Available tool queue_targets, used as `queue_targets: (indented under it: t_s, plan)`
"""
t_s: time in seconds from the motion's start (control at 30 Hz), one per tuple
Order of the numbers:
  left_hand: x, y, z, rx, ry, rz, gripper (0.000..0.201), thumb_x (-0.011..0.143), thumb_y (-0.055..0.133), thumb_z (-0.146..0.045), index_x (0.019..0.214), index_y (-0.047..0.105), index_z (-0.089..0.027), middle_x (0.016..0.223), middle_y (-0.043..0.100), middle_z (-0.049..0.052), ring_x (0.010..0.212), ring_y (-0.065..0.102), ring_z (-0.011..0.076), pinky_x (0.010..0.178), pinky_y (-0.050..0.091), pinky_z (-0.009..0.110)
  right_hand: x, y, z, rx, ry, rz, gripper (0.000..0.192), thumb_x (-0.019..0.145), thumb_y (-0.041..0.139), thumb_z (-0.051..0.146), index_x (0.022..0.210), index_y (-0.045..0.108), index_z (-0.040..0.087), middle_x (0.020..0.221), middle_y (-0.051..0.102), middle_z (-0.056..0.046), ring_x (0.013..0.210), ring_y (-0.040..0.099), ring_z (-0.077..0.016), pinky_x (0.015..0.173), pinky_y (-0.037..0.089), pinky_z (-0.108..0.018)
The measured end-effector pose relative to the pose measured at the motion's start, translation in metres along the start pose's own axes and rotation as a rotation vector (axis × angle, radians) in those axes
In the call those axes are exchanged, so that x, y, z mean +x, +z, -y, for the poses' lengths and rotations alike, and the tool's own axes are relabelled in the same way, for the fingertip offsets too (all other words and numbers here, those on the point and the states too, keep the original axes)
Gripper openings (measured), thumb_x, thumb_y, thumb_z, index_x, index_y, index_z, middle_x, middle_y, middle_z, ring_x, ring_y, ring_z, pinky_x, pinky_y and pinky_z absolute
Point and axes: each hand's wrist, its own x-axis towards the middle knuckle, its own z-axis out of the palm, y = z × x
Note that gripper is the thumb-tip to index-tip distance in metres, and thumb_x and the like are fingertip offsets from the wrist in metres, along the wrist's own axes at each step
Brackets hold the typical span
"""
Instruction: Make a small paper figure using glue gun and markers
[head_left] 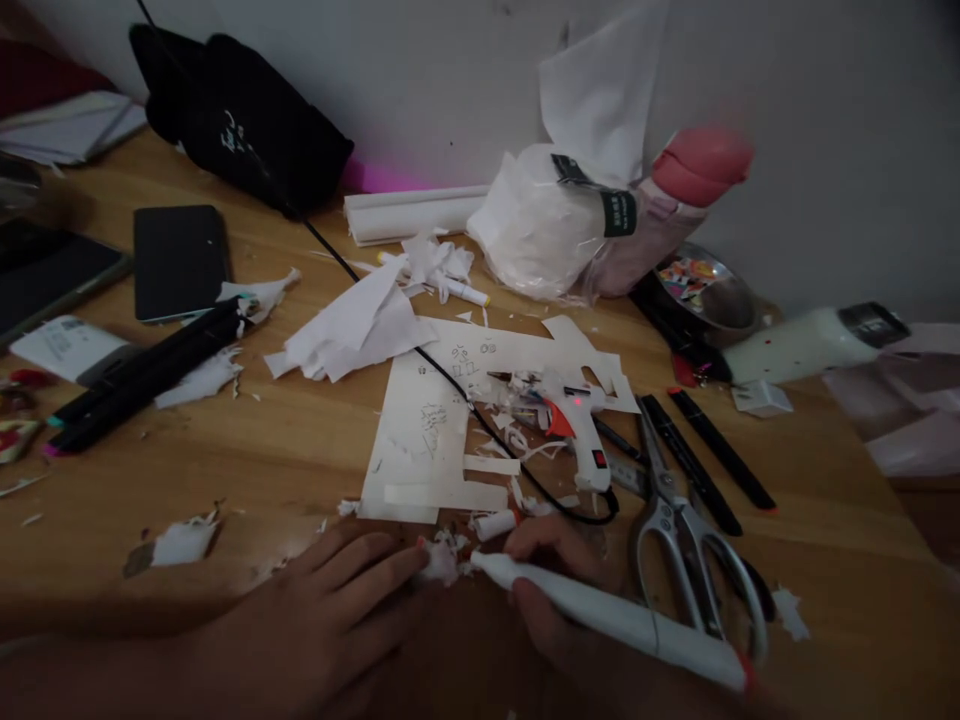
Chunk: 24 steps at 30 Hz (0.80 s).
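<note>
My right hand (559,590) grips a white marker (615,615) with a red end, its tip pointing left. That tip reaches a small, ragged white piece (444,560) at the table's near side. Closed against the piece's left side are the fingers of my left hand (337,600); its thumb is hidden. A short white cap-like piece (495,525) lies just beyond the marker tip. Farther back, a white glue gun (581,430) with an orange trigger and a lit red light rests on a cut sheet of paper (412,430) with small drawings.
Silver scissors (671,530) and black markers (694,465) lie right of the glue gun. Its black cord (345,265) crosses the table. Paper scraps (352,330) are scattered around. Bottles, a metal bowl (712,290) and a plastic-wrapped white roll (532,220) stand behind.
</note>
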Motion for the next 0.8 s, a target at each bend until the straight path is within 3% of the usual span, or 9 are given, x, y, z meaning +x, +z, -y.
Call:
queue_targets:
  t_s: [0.17, 0.3, 0.5, 0.7, 0.8]
  plan:
    - [-0.001, 0.0, 0.001, 0.045, 0.071, 0.054, 0.02, 0.078, 0.053, -0.038, 0.091, 0.062, -0.026, 0.118, 0.055, -0.006, 0.103, 0.046, 0.0181, 0.096, 0.021, 0.034, 0.007, 0.006, 0.005, -0.005, -0.025, 0.082, 0.005, 0.066, 0.054, 0.025, 0.069, 0.051, 0.022, 0.053, 0.053, 0.005, 0.042, 0.046, -0.0075, 0.038, 0.035, -0.017]
    - [0.0, -0.001, 0.005, 0.051, 0.087, 0.073, 0.027, 0.078, 0.051, -0.041, 0.1, 0.059, -0.027, 0.117, 0.056, -0.005, 0.102, 0.046, 0.0172, 0.095, 0.023, 0.032, 0.008, 0.005, 0.007, -0.09, -0.028, 0.065, 0.007, 0.064, 0.052, 0.019, 0.071, 0.052, 0.023, 0.053, 0.054, 0.006, 0.043, 0.047, -0.0065, 0.04, 0.037, -0.015]
    - [0.001, -0.001, 0.007, 0.021, 0.075, 0.097, 0.028, 0.078, 0.051, -0.038, 0.102, 0.059, -0.027, 0.117, 0.056, -0.002, 0.105, 0.046, 0.0183, 0.095, 0.024, 0.033, 0.012, -0.004, 0.009, -0.175, -0.108, 0.208, 0.008, 0.064, 0.054, 0.016, 0.071, 0.054, 0.02, 0.058, 0.058, 0.004, 0.048, 0.052, -0.0078, 0.044, 0.041, -0.015]
    - [0.002, -0.003, 0.007, 0.03, 0.074, 0.116, 0.029, 0.078, 0.052, -0.037, 0.105, 0.057, -0.027, 0.117, 0.056, -0.002, 0.105, 0.046, 0.0192, 0.094, 0.025, 0.034, 0.009, -0.001, 0.013, -0.115, 0.024, 0.127, 0.004, 0.068, 0.052, 0.022, 0.071, 0.053, 0.02, 0.057, 0.056, 0.004, 0.046, 0.048, -0.0081, 0.042, 0.036, -0.018]
    - [0.002, -0.003, 0.007, 0.037, 0.09, 0.118, 0.027, 0.079, 0.051, -0.037, 0.103, 0.058, -0.028, 0.118, 0.055, -0.002, 0.105, 0.047, 0.0182, 0.094, 0.026, 0.033, 0.009, -0.002, 0.015, -0.146, 0.015, 0.177, 0.003, 0.067, 0.052, 0.022, 0.069, 0.052, 0.02, 0.056, 0.055, 0.005, 0.047, 0.048, -0.007, 0.045, 0.037, -0.017]
